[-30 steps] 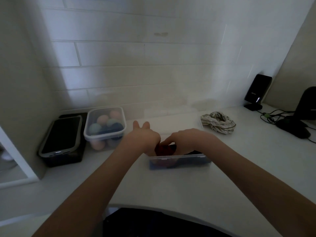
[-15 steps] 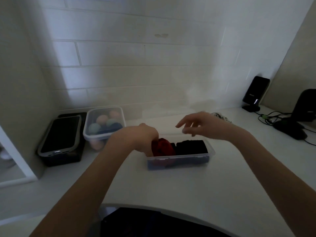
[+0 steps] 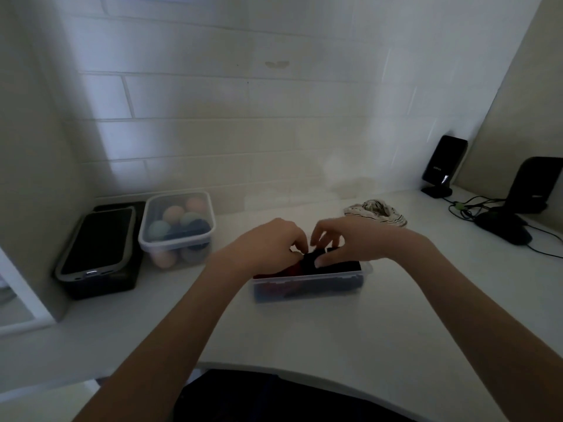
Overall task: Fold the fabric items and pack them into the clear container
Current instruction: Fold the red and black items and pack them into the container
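Hands meet over the clear rectangular plastic container (image 3: 307, 283) at the frame's centre: the left hand (image 3: 268, 248) and right hand (image 3: 350, 243) both pinch the black folded fabric (image 3: 323, 261) at its top edge, beside a red folded piece (image 3: 291, 269) already inside. To seat it well, I judge it should be pressed down flat and level, keeping the fold tight. A striped crumpled cloth (image 3: 376, 211) waits right of centre on the white countertop (image 3: 426, 300), below a pale tiled wall (image 3: 243, 102).
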{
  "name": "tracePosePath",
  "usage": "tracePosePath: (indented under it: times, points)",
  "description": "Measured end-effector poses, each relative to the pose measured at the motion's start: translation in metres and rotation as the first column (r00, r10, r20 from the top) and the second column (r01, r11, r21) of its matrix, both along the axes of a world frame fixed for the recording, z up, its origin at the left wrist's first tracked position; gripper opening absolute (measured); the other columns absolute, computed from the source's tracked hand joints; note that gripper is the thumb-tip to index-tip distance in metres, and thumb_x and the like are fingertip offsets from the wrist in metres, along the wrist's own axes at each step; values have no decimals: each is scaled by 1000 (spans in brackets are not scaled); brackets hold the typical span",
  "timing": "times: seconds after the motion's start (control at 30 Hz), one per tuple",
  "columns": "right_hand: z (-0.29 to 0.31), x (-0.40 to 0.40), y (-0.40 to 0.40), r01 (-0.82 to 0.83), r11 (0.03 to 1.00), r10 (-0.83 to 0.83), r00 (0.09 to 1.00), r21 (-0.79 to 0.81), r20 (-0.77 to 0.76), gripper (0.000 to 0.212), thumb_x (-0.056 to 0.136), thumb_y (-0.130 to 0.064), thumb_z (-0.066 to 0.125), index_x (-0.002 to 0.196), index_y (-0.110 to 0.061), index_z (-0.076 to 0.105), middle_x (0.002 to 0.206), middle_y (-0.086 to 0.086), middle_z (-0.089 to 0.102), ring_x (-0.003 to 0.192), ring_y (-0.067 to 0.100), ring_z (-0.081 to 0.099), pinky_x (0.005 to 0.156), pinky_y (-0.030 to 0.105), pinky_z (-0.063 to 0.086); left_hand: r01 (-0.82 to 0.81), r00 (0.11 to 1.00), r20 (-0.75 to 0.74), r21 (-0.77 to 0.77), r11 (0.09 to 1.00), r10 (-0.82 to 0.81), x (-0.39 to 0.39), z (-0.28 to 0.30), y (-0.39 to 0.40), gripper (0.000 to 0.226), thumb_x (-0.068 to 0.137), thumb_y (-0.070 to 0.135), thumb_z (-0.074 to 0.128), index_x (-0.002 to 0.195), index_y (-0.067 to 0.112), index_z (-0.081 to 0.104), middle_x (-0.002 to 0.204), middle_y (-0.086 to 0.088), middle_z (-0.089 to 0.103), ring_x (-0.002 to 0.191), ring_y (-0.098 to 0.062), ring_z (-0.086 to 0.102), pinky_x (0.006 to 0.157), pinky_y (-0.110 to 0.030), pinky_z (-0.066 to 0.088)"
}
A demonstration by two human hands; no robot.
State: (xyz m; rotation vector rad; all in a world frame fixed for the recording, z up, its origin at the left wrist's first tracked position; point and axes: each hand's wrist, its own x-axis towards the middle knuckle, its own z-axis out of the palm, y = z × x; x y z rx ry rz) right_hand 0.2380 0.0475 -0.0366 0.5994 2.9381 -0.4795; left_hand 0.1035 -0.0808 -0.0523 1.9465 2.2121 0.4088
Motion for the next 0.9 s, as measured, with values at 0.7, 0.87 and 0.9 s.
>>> tracePosePath:
  times: [0.7,0.87,0.9]
  points:
    - [-14,-2,1,-3,957,62,978,288,-197,19,82,-42,64,99,-33,64,117,-16,60,113,12,40,97,36,27,-46,997,-64,-101,994,40,0,-18,7,24,82,20,54,99,22,71,98,-5,71,86,-26,64,79,-36,53]
    - [-4,12,7,49,988,-123,817,-145,-563,11,84,-19,66,89,-27,59,87,-18,64,83,-11,57,82,16,42,-62,997,51,39,997,59,-5,-16,7,23,84,10,52,100,5,68,101,-14,70,95,-29,62,79,-35,49]
    - [-3,13,8,46,979,-157,790,-198,-593,14,85,-18,65,87,-29,58,86,-17,64,80,-12,58,79,15,44,-80,991,114,99,992,69,-6,-16,8,26,83,5,51,103,4,66,105,-13,69,99,-27,62,83,-34,48]
